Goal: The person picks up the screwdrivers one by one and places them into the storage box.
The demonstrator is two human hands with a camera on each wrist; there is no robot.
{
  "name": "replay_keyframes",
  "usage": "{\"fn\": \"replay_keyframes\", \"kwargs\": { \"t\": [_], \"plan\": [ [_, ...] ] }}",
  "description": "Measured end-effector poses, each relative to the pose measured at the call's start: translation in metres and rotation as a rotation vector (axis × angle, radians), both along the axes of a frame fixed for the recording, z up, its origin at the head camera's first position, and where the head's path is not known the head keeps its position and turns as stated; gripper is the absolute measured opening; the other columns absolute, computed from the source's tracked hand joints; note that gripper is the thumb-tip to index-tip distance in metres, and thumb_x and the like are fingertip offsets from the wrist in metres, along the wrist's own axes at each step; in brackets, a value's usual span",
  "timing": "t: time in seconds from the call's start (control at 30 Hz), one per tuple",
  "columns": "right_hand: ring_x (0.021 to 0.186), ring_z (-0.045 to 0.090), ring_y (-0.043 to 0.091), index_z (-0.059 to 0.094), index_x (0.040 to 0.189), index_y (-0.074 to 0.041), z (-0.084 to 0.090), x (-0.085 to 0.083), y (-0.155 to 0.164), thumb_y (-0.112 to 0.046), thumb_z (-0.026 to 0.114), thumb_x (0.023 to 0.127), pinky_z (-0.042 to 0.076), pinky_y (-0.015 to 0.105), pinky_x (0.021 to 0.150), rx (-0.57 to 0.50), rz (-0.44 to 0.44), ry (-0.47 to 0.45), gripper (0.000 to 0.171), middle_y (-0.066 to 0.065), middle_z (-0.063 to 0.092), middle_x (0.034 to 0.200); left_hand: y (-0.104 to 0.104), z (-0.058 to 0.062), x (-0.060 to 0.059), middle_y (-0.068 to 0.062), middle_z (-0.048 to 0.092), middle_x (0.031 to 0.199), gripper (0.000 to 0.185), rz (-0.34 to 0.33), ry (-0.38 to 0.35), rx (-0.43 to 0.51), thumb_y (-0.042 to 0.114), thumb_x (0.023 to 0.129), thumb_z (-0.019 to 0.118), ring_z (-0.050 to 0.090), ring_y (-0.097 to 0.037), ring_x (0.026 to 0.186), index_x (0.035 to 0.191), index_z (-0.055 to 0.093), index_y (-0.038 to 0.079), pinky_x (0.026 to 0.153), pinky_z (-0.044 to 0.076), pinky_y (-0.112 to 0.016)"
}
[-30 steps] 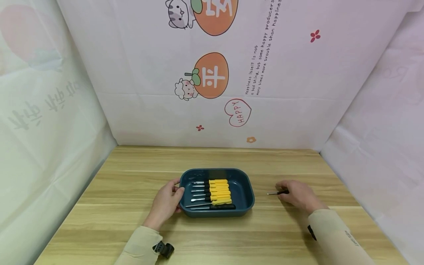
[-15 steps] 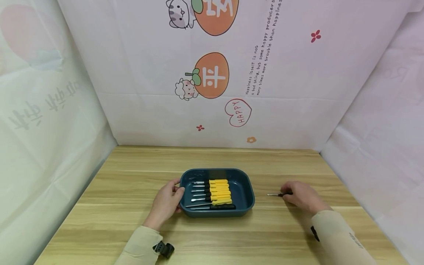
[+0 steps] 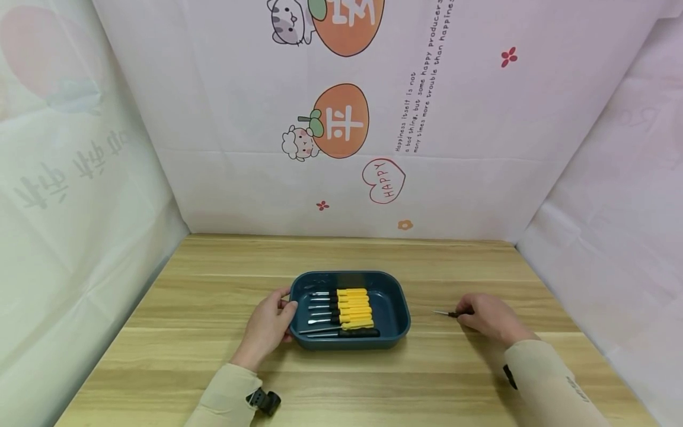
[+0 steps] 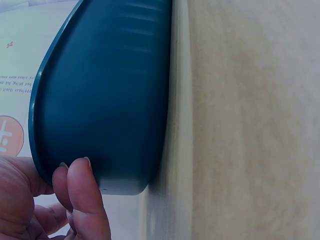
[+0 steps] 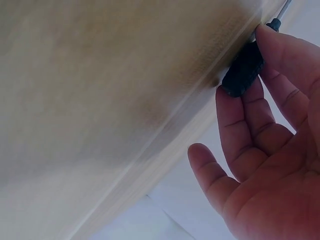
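A dark blue rectangular tray [image 3: 385,314] stands on the wooden table, and my left hand [image 3: 268,325] holds it at its left end. In the left wrist view, fingers and thumb of the left hand [image 4: 82,200] pinch the tray's rim [image 4: 33,117]. To the right of the tray, my right hand [image 3: 490,317] holds a small screwdriver [image 3: 452,314], its metal shaft pointing left toward the tray. The right wrist view shows thumb and fingers of that hand [image 5: 272,150] around the black handle [image 5: 243,70], close to the tabletop.
Several yellow-and-black screwdrivers [image 3: 353,306] lie side by side in the tray, shafts to the left. A black-handled screwdriver [image 3: 360,333] is nearest the tray's front wall. White printed sheets [image 3: 256,196] enclose the table [image 3: 341,385] at the back and sides.
My right hand has shifted slightly right along the screwdriver, so more of its black handle shows. The shaft tip has barely moved. Left hand and tray have stayed put.
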State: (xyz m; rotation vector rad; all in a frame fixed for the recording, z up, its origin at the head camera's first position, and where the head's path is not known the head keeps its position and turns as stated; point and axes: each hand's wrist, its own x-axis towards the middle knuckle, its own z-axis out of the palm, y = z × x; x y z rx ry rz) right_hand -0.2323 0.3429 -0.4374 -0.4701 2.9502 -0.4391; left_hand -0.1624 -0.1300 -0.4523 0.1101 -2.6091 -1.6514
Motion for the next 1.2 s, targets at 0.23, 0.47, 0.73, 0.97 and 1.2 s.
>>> {"fn": "replay_keyframes", "kwargs": {
  "t": [0.23, 0.47, 0.73, 0.97, 1.2],
  "plan": [
    [0.087, 0.063, 0.016, 0.074, 0.096, -0.014, -0.0019, 0.0007, 0.0036, -0.017, 0.079, 0.089, 0.056, 0.046, 0.08, 0.005, 0.009, 0.018, 0.009, -0.002, 0.072, 0.094, -0.0002, 0.0001, -0.0005, -0.011, 0.064, 0.112, 0.047, 0.0, -0.01, 0.007, 0.022, 0.106, 0.058, 0.062, -0.016, 0.063, 0.15, 0.053, 0.007, 0.052, 0.059, -0.031],
    [0.086, 0.063, 0.015, 0.074, 0.096, -0.014, -0.0013, 0.0006, 0.0069, -0.018, 0.079, 0.089, 0.056, 0.045, 0.08, 0.007, 0.014, 0.008, 0.01, -0.002, 0.072, 0.093, -0.0009, 0.0003, -0.0009, -0.011, 0.065, 0.111, 0.047, 0.002, -0.006, -0.005, 0.022, 0.106, 0.058, 0.063, -0.016, 0.064, 0.15, 0.053, 0.007, 0.051, 0.059, -0.03],
    [0.085, 0.061, 0.015, 0.073, 0.095, -0.015, -0.0009, 0.0025, 0.0065, -0.019, 0.079, 0.09, 0.055, 0.044, 0.079, 0.008, 0.006, -0.002, 0.009, -0.004, 0.071, 0.092, -0.0007, -0.0002, -0.001, -0.011, 0.065, 0.111, 0.047, 0.0, -0.005, -0.008, 0.022, 0.106, 0.058, 0.062, -0.015, 0.063, 0.15, 0.053, 0.007, 0.051, 0.059, -0.03],
    [0.083, 0.06, 0.014, 0.073, 0.097, -0.015, 0.0002, 0.0033, 0.0041, -0.021, 0.078, 0.091, 0.055, 0.043, 0.079, 0.003, 0.003, -0.012, 0.01, -0.003, 0.071, 0.093, -0.0008, 0.0003, -0.0001, -0.011, 0.065, 0.111, 0.047, -0.005, -0.003, -0.011, 0.021, 0.106, 0.058, 0.062, -0.015, 0.062, 0.15, 0.052, 0.006, 0.051, 0.059, -0.031],
    [0.088, 0.062, 0.016, 0.073, 0.103, -0.014, 0.0044, 0.0048, -0.0009, -0.025, 0.076, 0.094, 0.056, 0.044, 0.081, -0.027, -0.013, 0.002, 0.015, -0.001, 0.072, 0.098, -0.001, -0.0011, -0.0011, -0.01, 0.065, 0.11, 0.046, -0.004, 0.0, -0.007, 0.022, 0.106, 0.059, 0.063, -0.015, 0.062, 0.15, 0.053, 0.007, 0.051, 0.059, -0.031]
  ]
}}
